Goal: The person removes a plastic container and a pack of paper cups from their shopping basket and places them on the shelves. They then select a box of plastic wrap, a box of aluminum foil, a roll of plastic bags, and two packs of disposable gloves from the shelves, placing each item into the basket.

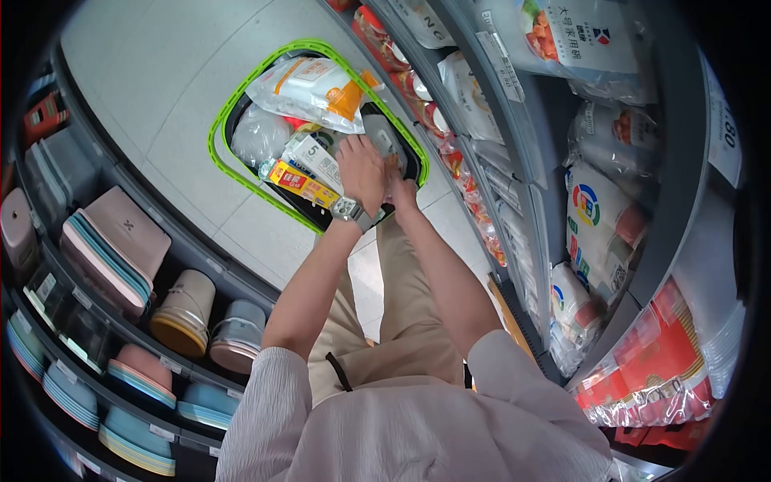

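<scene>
Left hand and right hand — close together, grips impossible to tell — seem busy sorting the basket at twelve o'clock, calling next for care by the white box at their nine.

Head cam — fwd & down, wide FOV — basket nr.

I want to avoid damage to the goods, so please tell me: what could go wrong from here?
The white pack sits high in the green-rimmed basket and might slide out. The left hand and right hand reach in close together, so they may knock the yellow box.
</scene>
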Tool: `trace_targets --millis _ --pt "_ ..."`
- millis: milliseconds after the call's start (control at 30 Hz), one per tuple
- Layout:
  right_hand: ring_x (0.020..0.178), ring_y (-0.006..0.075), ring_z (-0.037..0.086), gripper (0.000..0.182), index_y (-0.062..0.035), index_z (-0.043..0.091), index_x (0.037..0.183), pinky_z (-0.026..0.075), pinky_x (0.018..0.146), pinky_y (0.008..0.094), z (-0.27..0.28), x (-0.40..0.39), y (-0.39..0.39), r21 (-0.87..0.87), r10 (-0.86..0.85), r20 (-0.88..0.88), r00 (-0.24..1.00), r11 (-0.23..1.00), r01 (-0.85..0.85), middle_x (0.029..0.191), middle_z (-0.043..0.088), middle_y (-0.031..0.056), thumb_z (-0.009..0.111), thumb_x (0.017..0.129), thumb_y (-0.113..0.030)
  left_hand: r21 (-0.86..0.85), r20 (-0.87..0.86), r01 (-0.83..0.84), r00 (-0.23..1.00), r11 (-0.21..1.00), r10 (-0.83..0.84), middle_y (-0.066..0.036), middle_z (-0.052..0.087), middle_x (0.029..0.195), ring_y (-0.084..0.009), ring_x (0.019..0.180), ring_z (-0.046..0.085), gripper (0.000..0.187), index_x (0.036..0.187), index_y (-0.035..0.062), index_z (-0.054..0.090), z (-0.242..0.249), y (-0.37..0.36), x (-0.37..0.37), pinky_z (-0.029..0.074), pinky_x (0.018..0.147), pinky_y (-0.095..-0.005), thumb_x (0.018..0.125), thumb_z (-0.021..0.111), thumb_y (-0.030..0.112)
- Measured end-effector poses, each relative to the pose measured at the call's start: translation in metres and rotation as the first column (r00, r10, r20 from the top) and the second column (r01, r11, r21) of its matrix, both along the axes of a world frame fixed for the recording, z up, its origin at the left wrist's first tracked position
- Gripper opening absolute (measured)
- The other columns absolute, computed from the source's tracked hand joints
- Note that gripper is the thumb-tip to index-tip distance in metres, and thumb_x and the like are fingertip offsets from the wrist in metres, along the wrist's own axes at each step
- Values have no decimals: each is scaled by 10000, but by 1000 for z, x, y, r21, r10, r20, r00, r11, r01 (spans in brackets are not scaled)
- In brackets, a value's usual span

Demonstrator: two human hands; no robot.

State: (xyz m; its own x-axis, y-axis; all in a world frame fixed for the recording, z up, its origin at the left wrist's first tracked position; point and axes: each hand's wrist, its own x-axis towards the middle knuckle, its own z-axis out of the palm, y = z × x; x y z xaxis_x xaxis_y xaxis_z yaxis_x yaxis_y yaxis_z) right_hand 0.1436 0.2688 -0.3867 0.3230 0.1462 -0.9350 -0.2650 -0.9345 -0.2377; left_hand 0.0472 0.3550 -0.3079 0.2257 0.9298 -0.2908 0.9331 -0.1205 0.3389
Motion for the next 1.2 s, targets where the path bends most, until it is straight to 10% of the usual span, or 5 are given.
trace_targets --millis 200,500,633,967,1200 --pt "1117 360 664 860 128 538 1331 523 914 428 -11 16 -30 -16 13 176 984 1000 -11 1221 666 254 526 940 -637 96 143 101 983 990 -114 -190 537 1030 -341 937 509 472 1198 -106 580 45 -1 1 440 815 -425 809 701 133" --pt "1027 251 660 436 -69 501 1320 520 905 385 42 14 -133 317 441 430 788 743 -589 1222 639 163 521 1005 -369 14 327 2 945 1000 -6 -296 457 1325 -507 1306 409 484 1255 29 564 153 -59 12 350 1062 -573 797 691 116" --pt "1011 213 649 604 5 607 1277 498 896 344 185 0 -128 121 -171 66 983 979 162 1129 674 164 480 977 -504 -40 420 -65 904 997 76 -298 445 1384 -483 1285 430 542 1286 -6 529 227 -79 -23 352 1084 -530 824 735 185" --pt "965 276 576 596 74 493 1264 485 873 397 300 -31 -134 478 -45 710 703 764 -434 1081 558 176 749 844 -262 -412 658 -331 536 849 529 -215 594 1196 -295 1117 590 623 1276 -83 494 261 -115 -135 466 994 -396 816 790 216" --pt "1017 291 580 477 24 510 1201 475 914 401 433 -72 -81 601 -184 738 650 617 -508 1103 561 173 754 860 -202 -513 647 -424 381 747 661 -170 580 1193 -226 1088 563 513 1224 -50 475 351 -100 -172 447 975 -348 880 760 204"
